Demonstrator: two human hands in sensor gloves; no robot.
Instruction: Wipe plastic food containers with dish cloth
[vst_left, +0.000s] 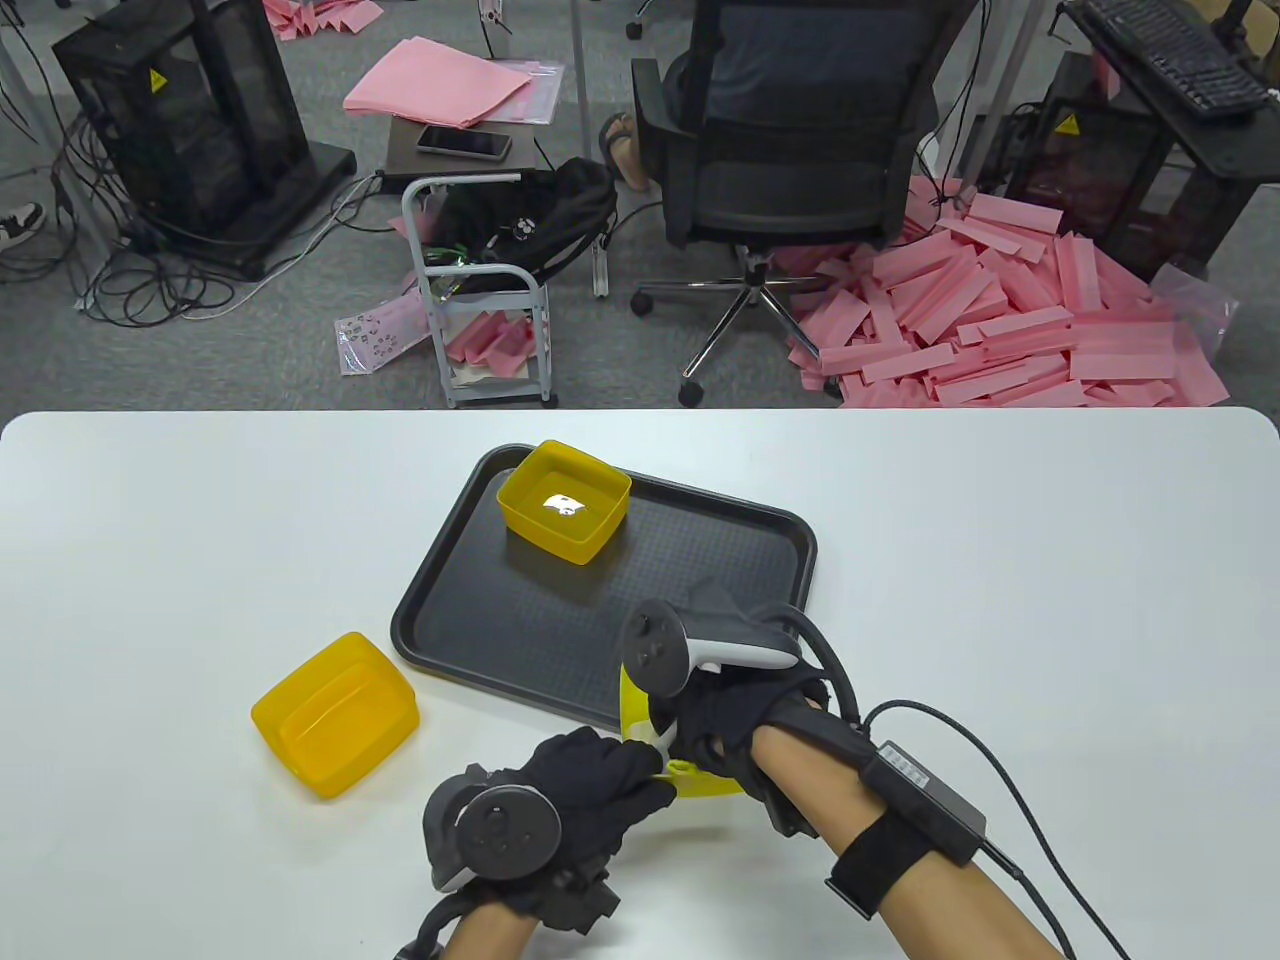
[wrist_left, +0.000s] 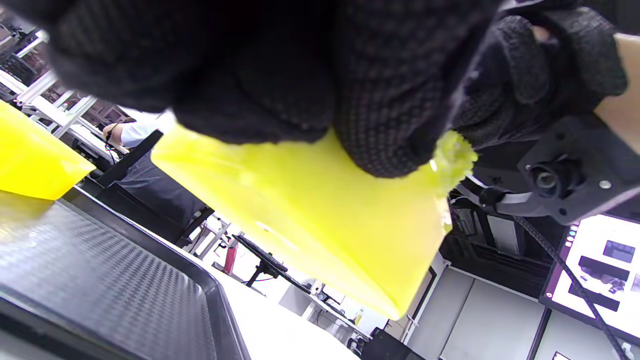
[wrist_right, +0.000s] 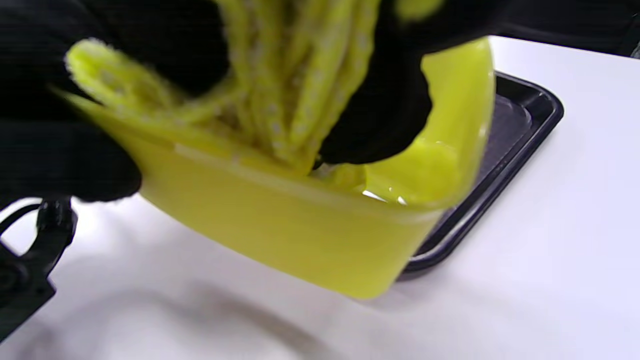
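My left hand grips a lime-yellow plastic container by its near wall and holds it tilted above the table, just off the tray's front edge. The container also shows in the left wrist view and the right wrist view. My right hand reaches inside it and presses a bunched yellow dish cloth against the inner wall. A bit of the cloth sticks out by my left fingers. Most of the container is hidden under both hands in the table view.
A black tray lies mid-table with one yellow container at its far left corner. An orange-yellow container stands on the white table left of the tray. Chair, cart and pink foam lie beyond the far edge.
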